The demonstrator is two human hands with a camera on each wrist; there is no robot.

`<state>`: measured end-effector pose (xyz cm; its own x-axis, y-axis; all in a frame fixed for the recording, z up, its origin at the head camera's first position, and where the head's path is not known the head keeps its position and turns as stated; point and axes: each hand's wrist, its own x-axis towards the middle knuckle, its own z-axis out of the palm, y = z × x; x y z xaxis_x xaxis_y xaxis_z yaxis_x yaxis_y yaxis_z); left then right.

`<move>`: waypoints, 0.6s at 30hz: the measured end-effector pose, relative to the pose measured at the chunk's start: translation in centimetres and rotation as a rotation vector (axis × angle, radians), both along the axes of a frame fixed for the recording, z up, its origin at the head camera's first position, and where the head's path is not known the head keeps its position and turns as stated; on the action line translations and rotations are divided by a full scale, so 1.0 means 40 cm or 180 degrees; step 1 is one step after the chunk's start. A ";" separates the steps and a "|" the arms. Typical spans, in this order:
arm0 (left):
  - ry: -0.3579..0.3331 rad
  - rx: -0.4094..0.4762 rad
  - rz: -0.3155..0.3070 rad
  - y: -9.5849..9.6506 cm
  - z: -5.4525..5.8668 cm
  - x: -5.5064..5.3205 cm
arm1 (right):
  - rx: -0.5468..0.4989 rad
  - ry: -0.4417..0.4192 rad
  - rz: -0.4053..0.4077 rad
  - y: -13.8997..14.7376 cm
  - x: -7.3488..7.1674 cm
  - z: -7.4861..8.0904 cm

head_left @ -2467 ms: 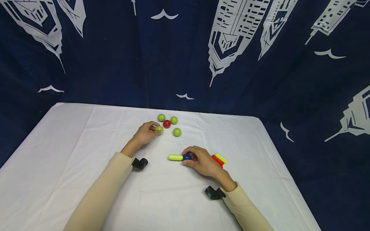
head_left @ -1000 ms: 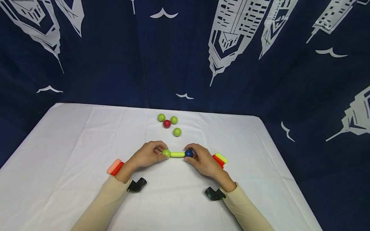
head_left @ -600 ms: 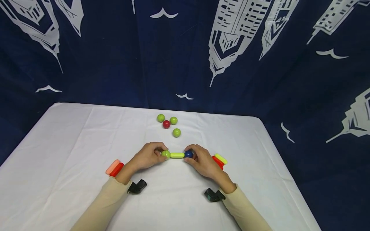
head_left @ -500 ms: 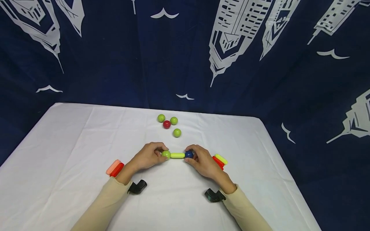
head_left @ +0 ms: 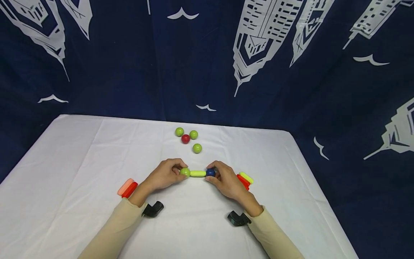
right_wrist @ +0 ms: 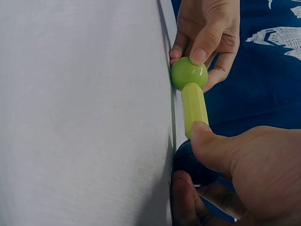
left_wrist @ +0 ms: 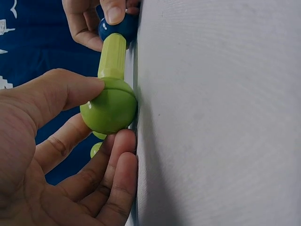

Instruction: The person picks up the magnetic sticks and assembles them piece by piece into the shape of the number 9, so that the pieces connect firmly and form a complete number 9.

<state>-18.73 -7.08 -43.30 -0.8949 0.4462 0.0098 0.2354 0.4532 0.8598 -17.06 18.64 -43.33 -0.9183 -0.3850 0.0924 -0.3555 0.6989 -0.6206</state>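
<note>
My left hand (head_left: 166, 174) pinches a glossy green ball (left_wrist: 112, 109) between thumb and fingers. A ridged yellow-green rod (head_left: 198, 173) runs from that ball to a dark blue ball (head_left: 210, 172), its two ends meeting them. My right hand (head_left: 225, 178) holds the blue ball, with the thumb lying near the rod's end in the right wrist view. The joined piece lies level, low over the white table. Fingers hide part of the blue ball.
Beyond the hands sit a red ball (head_left: 185, 139) and several green balls (head_left: 197, 148). Beside the left wrist lie a salmon rod (head_left: 125, 186) and a red rod (head_left: 130, 190). Past the right hand are a yellow rod (head_left: 246, 177) and red rods (head_left: 243, 181), partly hidden.
My left hand has brought one green ball from the far group toward me, to the rod's free end. The right hand keeps its hold on the blue ball; lately both hands stay nearly still.
</note>
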 end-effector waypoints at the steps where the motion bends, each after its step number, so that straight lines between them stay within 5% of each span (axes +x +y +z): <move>1: -0.0007 0.0002 0.0007 0.001 0.001 -0.001 | -0.0004 0.0000 0.0008 0.001 -0.001 0.001; 11: 0.0024 -0.0125 0.0102 -0.015 0.028 0.005 | -0.0018 -0.0030 0.0011 0.001 -0.004 0.002; 18: 0.0173 -0.0216 0.0192 -0.086 0.062 0.036 | -0.0018 -0.0042 0.0031 0.004 -0.003 0.000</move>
